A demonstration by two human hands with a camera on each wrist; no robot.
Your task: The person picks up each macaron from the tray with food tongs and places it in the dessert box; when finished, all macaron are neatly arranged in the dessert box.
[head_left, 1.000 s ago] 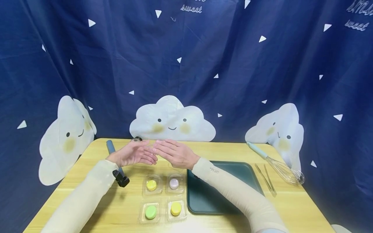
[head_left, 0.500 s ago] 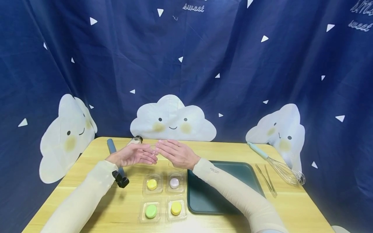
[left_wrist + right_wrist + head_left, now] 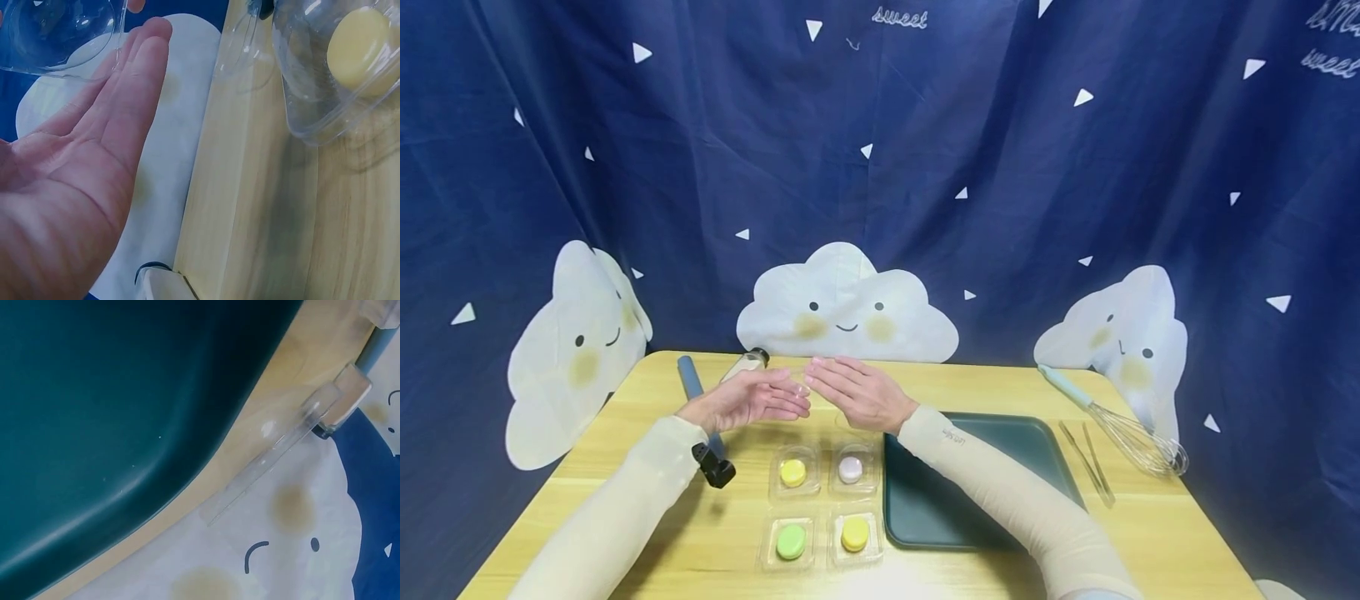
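A clear plastic macaron box (image 3: 62, 37) with a round recess is up in the air between my two hands, hard to make out in the head view. My left hand (image 3: 745, 398), palm inward, has its long fingers along the box's edge, with the thumb above them. From the other side, my right hand (image 3: 861, 396) reaches in with its back toward me, fingertips at the box and thumb hidden. Below stand clear boxes with a yellow macaron (image 3: 793, 472), a lilac macaron (image 3: 851, 470), a green macaron (image 3: 791, 542) and another yellow macaron (image 3: 854, 533).
A dark green tray (image 3: 925, 500) lies partly under my right forearm. Metal tongs (image 3: 1088, 465) and a whisk (image 3: 1112, 421) lie to its right. On the left, a blue rolling pin (image 3: 688, 377) and a bottle (image 3: 748, 362) are partly hidden by my left hand.
Both hands stay almost in place around the clear box. The gap between thumb side and right fingertips widens slightly, and more of the bottle shows behind my left hand.
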